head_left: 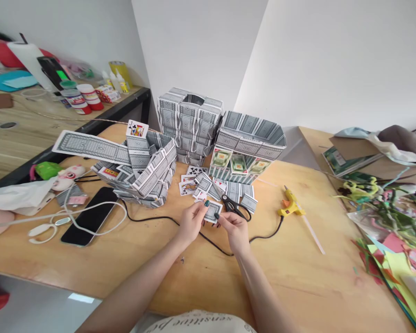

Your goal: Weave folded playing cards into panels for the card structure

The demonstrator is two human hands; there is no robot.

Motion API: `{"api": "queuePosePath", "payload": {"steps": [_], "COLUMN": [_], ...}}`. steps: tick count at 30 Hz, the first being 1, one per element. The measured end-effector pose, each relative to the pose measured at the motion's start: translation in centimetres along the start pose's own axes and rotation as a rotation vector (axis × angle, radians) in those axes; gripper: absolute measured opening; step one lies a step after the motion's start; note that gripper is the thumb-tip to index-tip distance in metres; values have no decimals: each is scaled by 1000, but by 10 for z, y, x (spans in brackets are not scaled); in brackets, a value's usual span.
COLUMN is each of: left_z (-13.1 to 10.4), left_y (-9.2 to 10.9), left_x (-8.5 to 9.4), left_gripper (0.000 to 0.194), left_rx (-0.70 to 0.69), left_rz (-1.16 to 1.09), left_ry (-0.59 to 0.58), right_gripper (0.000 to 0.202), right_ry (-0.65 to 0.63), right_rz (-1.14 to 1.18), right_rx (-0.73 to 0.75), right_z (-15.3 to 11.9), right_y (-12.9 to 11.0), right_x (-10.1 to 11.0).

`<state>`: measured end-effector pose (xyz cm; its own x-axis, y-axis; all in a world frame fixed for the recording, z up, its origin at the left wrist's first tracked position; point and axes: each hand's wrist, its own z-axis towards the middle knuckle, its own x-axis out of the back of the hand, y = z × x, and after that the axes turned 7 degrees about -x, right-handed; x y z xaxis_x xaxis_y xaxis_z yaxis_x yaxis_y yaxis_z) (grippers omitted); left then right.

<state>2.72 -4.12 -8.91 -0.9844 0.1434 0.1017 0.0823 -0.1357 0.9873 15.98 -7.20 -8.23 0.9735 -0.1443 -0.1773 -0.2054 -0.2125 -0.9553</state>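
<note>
Between my two hands, above the wooden table, is a playing card point(213, 211) with its grey patterned back facing up. My left hand point(191, 222) pinches its left edge, while my right hand point(236, 230) grips the lower right corner. Just beyond them, black-handled scissors point(236, 207) lie among loose and cut playing cards point(189, 187). Three structures built of cards stand behind: an open box-like one point(145, 171) at left, a tall one point(190, 120) at the back, and an open-topped one point(247, 148) at right with green-and-gold panels.
A yellow glue gun point(291, 205) rests on the table point(280, 277) at right, its black cord running below my hands. To the left lie a phone point(92, 216), a white cable and small toys. Coloured paper scraps point(398, 259) pile up at the far right.
</note>
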Motion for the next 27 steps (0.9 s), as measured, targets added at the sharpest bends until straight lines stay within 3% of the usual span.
{"api": "queuePosePath", "payload": {"steps": [3, 9, 17, 22, 27], "left_z": [0, 0, 0, 1, -1], "left_y": [1, 4, 2, 8, 9], "left_x": [2, 1, 4, 7, 5], "left_gripper": [32, 32, 32, 35, 31], "left_rx": [-50, -79, 6, -81, -132], "left_rz": [78, 71, 24, 192, 176], "left_ry": [-101, -97, -144, -228, -248], "right_gripper": [14, 14, 12, 12, 14], "right_ry": [-1, -17, -16, 6, -3], "right_rz": [-20, -9, 32, 53, 66], "right_rx": [9, 0, -8, -3, -8], "right_z": [3, 3, 4, 6, 5], "right_y": [2, 3, 2, 4, 3], "right_x": [5, 6, 7, 12, 12]}}
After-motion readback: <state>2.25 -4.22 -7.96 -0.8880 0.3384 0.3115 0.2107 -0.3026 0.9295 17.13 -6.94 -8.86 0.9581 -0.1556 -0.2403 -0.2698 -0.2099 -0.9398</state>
